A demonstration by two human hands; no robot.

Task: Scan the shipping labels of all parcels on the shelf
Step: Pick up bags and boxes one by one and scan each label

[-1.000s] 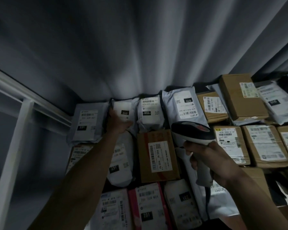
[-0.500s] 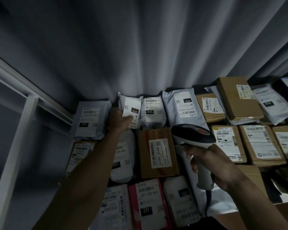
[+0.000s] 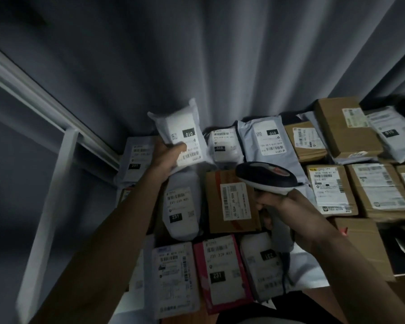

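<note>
My left hand [image 3: 165,156] grips a white poly-bag parcel [image 3: 180,127] by its lower edge and holds it lifted and tilted above the back row, its "010" label facing me. My right hand [image 3: 281,206] is wrapped round the handle of a barcode scanner [image 3: 264,177], whose dark head points towards the back of the shelf, right of the raised parcel. Below them lie many labelled parcels: a white bag marked 231 [image 3: 181,204], a brown box [image 3: 232,202], a pink parcel [image 3: 218,270].
More grey bags [image 3: 264,139] and cardboard boxes [image 3: 341,127] fill the shelf to the right. A grey curtain [image 3: 197,54] hangs behind. A white shelf frame post [image 3: 47,218] stands at the left. The scanner's cable [image 3: 285,265] hangs down over the front parcels.
My left hand has lifted the white "010" parcel up out of the back row and tilted its label towards me. The scanner has stayed near the same place.
</note>
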